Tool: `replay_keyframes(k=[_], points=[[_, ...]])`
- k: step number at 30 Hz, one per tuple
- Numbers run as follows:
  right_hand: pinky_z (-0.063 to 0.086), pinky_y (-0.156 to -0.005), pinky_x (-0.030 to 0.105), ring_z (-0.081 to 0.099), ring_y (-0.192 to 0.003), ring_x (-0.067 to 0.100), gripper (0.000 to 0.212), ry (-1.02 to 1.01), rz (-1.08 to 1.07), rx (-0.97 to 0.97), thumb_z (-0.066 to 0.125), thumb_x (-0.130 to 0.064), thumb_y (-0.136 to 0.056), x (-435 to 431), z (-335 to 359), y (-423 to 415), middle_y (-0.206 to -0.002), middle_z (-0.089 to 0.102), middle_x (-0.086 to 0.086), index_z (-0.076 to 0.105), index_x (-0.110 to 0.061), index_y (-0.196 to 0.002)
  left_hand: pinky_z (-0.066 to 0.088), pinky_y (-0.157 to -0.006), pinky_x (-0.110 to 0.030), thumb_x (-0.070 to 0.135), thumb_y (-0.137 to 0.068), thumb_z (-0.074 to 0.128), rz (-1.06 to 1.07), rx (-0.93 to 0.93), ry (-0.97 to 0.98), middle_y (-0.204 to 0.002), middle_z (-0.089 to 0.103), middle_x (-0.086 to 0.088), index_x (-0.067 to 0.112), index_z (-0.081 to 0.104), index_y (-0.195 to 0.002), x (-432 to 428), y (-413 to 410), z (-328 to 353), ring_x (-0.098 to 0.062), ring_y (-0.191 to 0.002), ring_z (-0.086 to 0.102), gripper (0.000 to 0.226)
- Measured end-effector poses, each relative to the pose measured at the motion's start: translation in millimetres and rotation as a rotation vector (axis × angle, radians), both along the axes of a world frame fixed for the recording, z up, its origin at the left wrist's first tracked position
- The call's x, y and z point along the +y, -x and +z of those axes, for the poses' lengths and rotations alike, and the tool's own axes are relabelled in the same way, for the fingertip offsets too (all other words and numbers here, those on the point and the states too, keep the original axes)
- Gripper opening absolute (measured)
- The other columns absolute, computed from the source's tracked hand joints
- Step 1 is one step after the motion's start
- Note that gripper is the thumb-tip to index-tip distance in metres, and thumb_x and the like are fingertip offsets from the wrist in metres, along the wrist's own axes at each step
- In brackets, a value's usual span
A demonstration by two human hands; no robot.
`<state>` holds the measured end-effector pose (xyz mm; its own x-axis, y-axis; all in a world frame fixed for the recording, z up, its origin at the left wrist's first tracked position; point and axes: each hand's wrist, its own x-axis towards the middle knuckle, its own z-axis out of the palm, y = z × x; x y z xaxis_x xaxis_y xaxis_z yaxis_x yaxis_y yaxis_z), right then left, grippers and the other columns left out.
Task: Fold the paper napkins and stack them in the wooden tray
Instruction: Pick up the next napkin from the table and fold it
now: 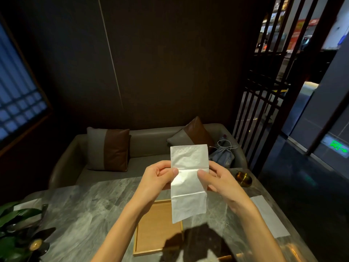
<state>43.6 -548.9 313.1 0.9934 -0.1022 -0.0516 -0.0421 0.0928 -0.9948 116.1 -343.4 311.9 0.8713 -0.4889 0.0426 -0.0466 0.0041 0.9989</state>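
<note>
White napkin (188, 178) pinched at both edges above tray (156, 227).

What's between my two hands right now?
The paper napkin, pinched at its side edges by the left hand and right hand, in the head view.

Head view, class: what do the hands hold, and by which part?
One napkin, held up: left hand pinches its left edge, right hand its right edge, both near the upper crease.

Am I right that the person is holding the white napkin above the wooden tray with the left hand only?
Not quite: the head view shows both the left hand and the right hand pinching the napkin, held above the wooden tray.
</note>
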Motion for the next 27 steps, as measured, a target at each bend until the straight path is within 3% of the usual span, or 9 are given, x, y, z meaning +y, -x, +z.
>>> replay_keyframes(k=[2,7,11,15,18,21,25,27], points=[[0.063,-0.083,0.033,0.075,-0.103,0.021,0.026,0.007,-0.054,-0.01,0.07,-0.017,-0.092,-0.6,-5.6,0.0,-0.112,0.077,0.001,0.07,-0.025,-0.117,0.064,-0.081,-0.032,0.024,-0.095,0.068,-0.038,0.021,0.042,-0.108,0.08,-0.004,0.029,0.071,-0.115,1.5,-1.7,-0.4,-0.024,-0.099,0.077,0.02],[0.057,-0.068,0.019,0.074,-0.091,0.01,0.027,0.04,-0.166,-0.094,0.065,-0.001,-0.09,1.5,-4.3,-2.4,-0.1,0.078,-0.001,0.075,-0.021,-0.105,0.06,-0.078,-0.02,0.013,-0.094,0.069,-0.018,-0.096,0.041,-0.113,0.078,0.004,0.027,0.078,-0.105,3.1,-0.2,2.0,-0.013,-0.107,0.073,0.019],[0.055,-0.062,0.017,0.072,-0.087,0.005,0.023,0.023,-0.19,-0.125,0.068,-0.008,-0.09,4.7,2.3,-3.5,-0.098,0.077,-0.005,0.076,-0.027,-0.098,0.06,-0.077,-0.02,0.007,-0.094,0.066,0.052,-0.122,0.069,-0.115,0.076,0.011,0.021,0.08,-0.092,2.2,-0.3,5.5,-0.006,-0.111,0.07,0.02],[0.054,-0.061,0.015,0.073,-0.089,0.005,0.02,0.021,-0.184,-0.14,0.067,-0.015,-0.093,6.7,4.6,-5.5,-0.1,0.077,-0.006,0.075,-0.031,-0.1,0.061,-0.074,-0.023,0.012,-0.1,0.06,0.085,-0.047,0.163,-0.112,0.078,0.001,0.019,0.074,-0.108,2.2,-1.3,5.9,-0.015,-0.103,0.074,0.018],[0.056,-0.061,0.018,0.074,-0.09,0.01,0.019,-0.001,-0.192,-0.131,0.065,-0.017,-0.094,7.1,5.3,-8.8,-0.101,0.077,-0.005,0.075,-0.032,-0.102,0.063,-0.076,-0.029,0.033,-0.105,0.049,0.001,0.162,0.241,-0.114,0.077,-0.008,0.021,0.073,-0.113,0.7,1.4,4.7,-0.021,-0.1,0.076,0.027],[0.057,-0.062,0.021,0.074,-0.09,0.013,0.021,-0.016,-0.191,-0.124,0.062,-0.018,-0.096,6.8,4.1,-11.8,-0.102,0.076,-0.003,0.075,-0.033,-0.103,0.062,-0.08,-0.032,0.053,-0.09,0.059,-0.062,0.198,0.15,-0.115,0.078,-0.001,0.031,0.076,-0.11,-0.8,5.3,2.5,-0.019,-0.104,0.075,0.033],[0.059,-0.064,0.028,0.074,-0.091,0.02,0.022,-0.066,-0.191,-0.086,0.058,-0.016,-0.098,6.6,0.6,-15.0,-0.104,0.075,0.001,0.075,-0.029,-0.103,0.061,-0.077,-0.028,0.033,-0.099,0.062,-0.1,0.071,0.052,-0.113,0.077,-0.003,0.028,0.068,-0.12,-0.1,6.9,-2.0,-0.019,-0.097,0.076,0.023],[0.058,-0.063,0.023,0.074,-0.088,0.012,0.023,-0.032,-0.188,-0.103,0.058,-0.016,-0.097,6.5,0.6,-13.3,-0.104,0.074,-0.006,0.074,-0.032,-0.104,0.061,-0.073,-0.026,0.029,-0.101,0.06,-0.09,0.071,0.047,-0.107,0.078,-0.004,0.031,0.068,-0.12,0.1,5.8,-2.5,-0.02,-0.09,0.076,0.021]])
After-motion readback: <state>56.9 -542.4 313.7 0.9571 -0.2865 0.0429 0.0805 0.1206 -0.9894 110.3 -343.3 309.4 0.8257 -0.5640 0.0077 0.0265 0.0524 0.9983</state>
